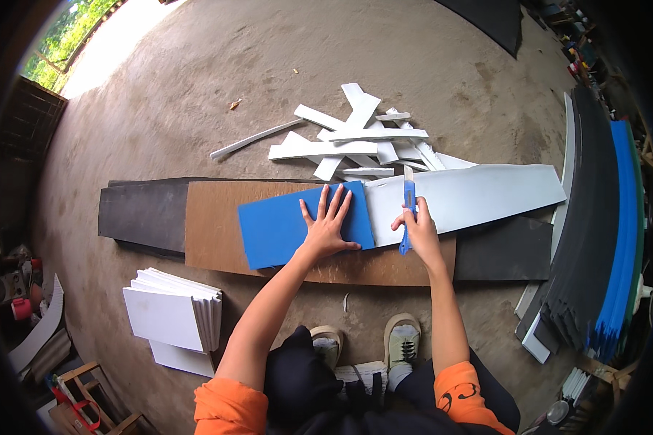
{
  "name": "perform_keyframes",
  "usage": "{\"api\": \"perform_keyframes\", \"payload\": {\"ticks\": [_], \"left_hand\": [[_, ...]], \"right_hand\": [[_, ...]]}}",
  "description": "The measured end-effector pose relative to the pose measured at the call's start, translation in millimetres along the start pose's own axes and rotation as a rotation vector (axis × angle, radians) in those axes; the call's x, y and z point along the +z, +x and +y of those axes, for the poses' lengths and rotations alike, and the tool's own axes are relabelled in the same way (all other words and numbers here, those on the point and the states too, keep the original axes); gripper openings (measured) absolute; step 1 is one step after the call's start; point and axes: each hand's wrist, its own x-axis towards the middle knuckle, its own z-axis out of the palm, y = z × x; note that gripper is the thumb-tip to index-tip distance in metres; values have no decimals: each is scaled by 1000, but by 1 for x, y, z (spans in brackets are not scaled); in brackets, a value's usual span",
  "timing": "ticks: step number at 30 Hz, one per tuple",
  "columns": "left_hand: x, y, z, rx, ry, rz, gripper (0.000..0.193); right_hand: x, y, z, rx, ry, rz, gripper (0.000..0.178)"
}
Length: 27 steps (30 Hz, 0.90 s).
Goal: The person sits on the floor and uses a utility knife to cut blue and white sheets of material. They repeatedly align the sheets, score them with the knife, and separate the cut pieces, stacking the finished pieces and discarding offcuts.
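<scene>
My left hand (328,230) lies spread and flat on a blue rectangular sheet (276,228), fingers pointing away from me. The blue sheet overlaps the left end of a long white foam sheet (471,196). In my right hand (418,226) is a blue utility knife (408,196), upright in the picture with its blade pointing away from me, over the white sheet. Both sheets rest on a brown board (214,225), which lies across dark grey sheets (141,214). Whether the blade touches the white sheet I cannot tell.
White offcut strips (363,138) are heaped beyond the board. A stack of white rectangles (168,319) stands near my left. Long black sheets (584,217) and blue sheets (620,232) line the right side. A wooden frame (98,399) is at lower left.
</scene>
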Motion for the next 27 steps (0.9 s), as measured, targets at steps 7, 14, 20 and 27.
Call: {"api": "perform_keyframes", "payload": {"ticks": [7,14,20,27], "left_hand": [[1,2,0,6,12,-4,119],[1,-1,-1,3,-15,16,118],[1,-1,-3,5,-3,10,117],[4,1,-1,1,-6,17,118]], "right_hand": [[45,37,32,21,-885,44,24],[70,41,21,2,-1196,13,21],[75,38,16,-75,-1229,47,20],[66,66,15,36,-1193,-68,22]]}}
